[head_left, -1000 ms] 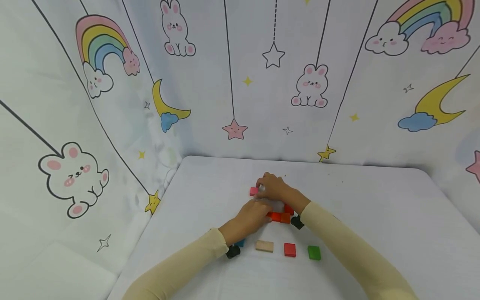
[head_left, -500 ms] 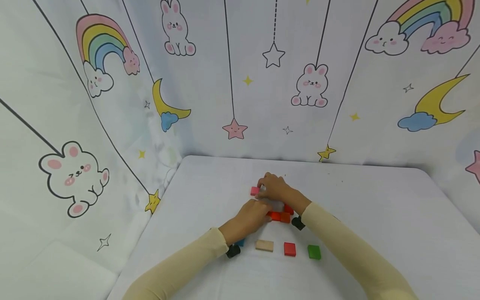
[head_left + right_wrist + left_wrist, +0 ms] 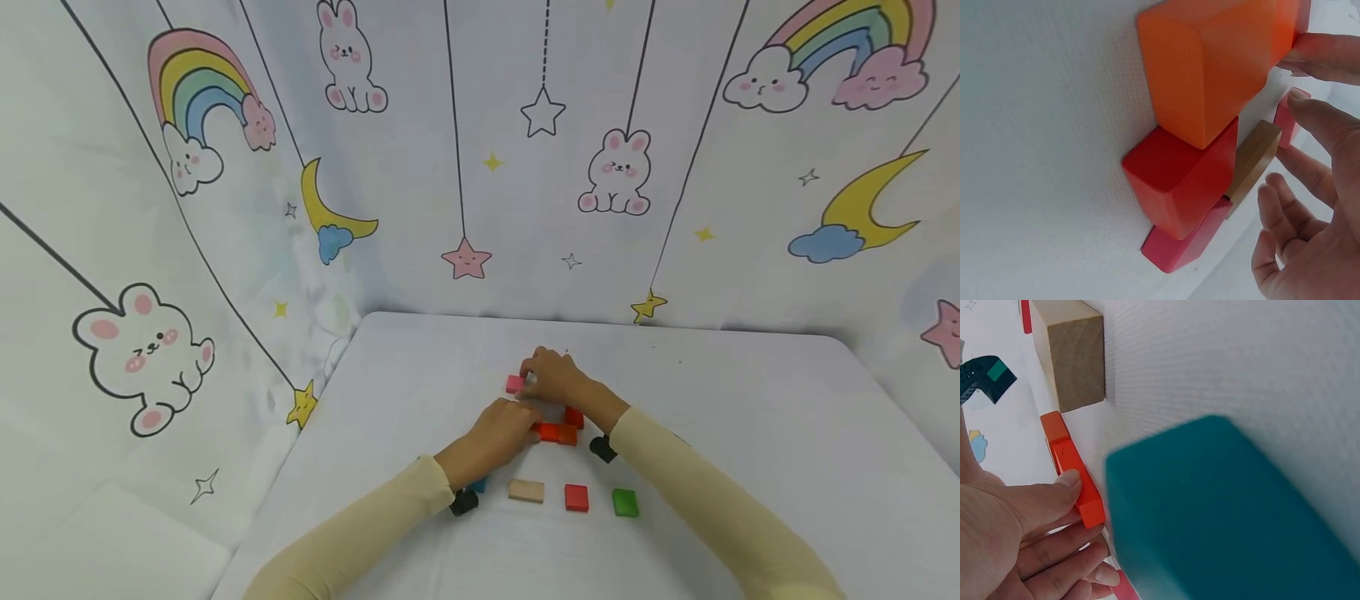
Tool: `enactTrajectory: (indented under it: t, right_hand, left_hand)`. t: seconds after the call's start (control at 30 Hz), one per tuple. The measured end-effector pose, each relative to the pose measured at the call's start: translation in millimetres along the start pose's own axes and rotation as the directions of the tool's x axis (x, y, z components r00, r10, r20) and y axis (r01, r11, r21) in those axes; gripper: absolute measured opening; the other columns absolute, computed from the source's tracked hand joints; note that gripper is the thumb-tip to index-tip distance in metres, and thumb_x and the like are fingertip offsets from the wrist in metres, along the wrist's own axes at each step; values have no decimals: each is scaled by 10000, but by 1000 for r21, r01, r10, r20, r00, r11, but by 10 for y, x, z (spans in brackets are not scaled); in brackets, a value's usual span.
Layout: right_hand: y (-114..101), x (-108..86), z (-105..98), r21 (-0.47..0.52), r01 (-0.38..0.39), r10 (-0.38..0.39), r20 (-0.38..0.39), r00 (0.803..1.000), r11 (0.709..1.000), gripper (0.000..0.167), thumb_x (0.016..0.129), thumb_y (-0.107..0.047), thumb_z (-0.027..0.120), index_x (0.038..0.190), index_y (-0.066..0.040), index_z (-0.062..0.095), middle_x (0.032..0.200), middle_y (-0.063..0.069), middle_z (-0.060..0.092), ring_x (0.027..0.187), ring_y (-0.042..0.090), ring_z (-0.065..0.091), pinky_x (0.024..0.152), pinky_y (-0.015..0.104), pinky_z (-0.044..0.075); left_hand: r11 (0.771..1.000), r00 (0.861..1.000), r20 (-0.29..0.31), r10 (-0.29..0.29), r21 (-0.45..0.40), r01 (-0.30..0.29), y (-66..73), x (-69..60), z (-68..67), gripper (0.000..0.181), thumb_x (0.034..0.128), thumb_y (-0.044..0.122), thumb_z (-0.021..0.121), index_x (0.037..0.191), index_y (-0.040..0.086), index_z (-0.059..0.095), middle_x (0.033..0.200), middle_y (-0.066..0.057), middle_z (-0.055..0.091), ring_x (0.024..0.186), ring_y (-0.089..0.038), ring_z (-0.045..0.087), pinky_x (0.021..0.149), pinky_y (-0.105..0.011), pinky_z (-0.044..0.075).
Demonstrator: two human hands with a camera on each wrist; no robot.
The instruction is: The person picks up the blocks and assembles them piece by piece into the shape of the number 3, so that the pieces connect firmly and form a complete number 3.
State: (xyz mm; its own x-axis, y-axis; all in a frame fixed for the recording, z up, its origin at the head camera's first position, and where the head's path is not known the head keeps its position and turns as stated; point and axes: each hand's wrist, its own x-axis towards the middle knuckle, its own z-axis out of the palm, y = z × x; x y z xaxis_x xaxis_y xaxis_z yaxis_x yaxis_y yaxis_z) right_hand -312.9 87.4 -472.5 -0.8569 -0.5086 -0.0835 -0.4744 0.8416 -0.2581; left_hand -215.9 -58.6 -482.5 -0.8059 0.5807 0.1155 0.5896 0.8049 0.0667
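Observation:
My left hand (image 3: pixel 495 433) pinches a red-orange block (image 3: pixel 1079 481) at its end, thumb on top and fingers at the far side. An orange block (image 3: pixel 567 435) touches that block's other end. Farther back, my right hand (image 3: pixel 558 379) holds a small pink block (image 3: pixel 514 384) between thumb and index finger, its other fingers curled loosely. In the right wrist view a red block (image 3: pixel 1179 181) touches the orange one, with a dark pink block (image 3: pixel 1188 240) and a wooden block (image 3: pixel 1254 159) beside it.
Nearer the front of the white table (image 3: pixel 750 400) lie a tan block (image 3: pixel 527 491), a red block (image 3: pixel 577 497) and a green block (image 3: pixel 626 502). A blue block (image 3: pixel 477 484) is partly hidden by the left wrist. Black devices (image 3: pixel 602 448) sit at both wrists.
My right hand and the pink block have shifted slightly to the right. My left hand stays on the red-orange block. The head view has turned a little.

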Motion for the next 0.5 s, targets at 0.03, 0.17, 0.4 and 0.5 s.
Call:
enactTrajectory:
  t: [0.03, 0.17, 0.4, 0.5]
  right_hand:
    - [3, -7, -2, 1, 1, -1, -2, 1000, 1000, 366, 926, -376, 824, 1192, -134, 760, 1217, 146, 650, 1135, 314, 625, 1073, 694, 442]
    - [16, -30, -5, 0, 4, -4, -6, 1000, 1000, 333, 921, -347, 827, 1170, -133, 768, 1169, 136, 648, 1079, 300, 621, 1027, 642, 480]
    - [34, -51, -6, -26, 8, -8, 5, 1000, 1000, 317, 915, -351, 831, 1156, -150, 781, 1117, 105, 635, 1024, 259, 593, 991, 582, 499]
    - [31, -74, -20, -50, 11, -11, 9, 1000, 999, 311, 916, -349, 830, 1154, -154, 784, 1114, 107, 636, 1019, 257, 591, 977, 575, 509]
  left_hand:
    - [1000, 1000, 2, -2, -1, 2, 0, 0, -1, 175, 945, 288, 819, 1070, 171, 786, 982, 70, 780, 853, -111, 701, 861, -297, 571]
    - [1000, 1000, 3, -4, -5, 4, 2, -1, -4, 187, 948, 291, 815, 1089, 170, 785, 1010, 64, 785, 882, -108, 712, 881, -292, 577]
    - [1000, 1000, -6, 3, 12, -3, 7, -12, -6, 198, 946, 301, 818, 1093, 172, 787, 1004, 55, 789, 855, -104, 717, 857, -278, 586]
    - [1000, 1000, -7, 6, 16, -6, 5, -9, 0, 201, 947, 301, 817, 1098, 172, 786, 1010, 52, 790, 853, -101, 720, 863, -279, 586]
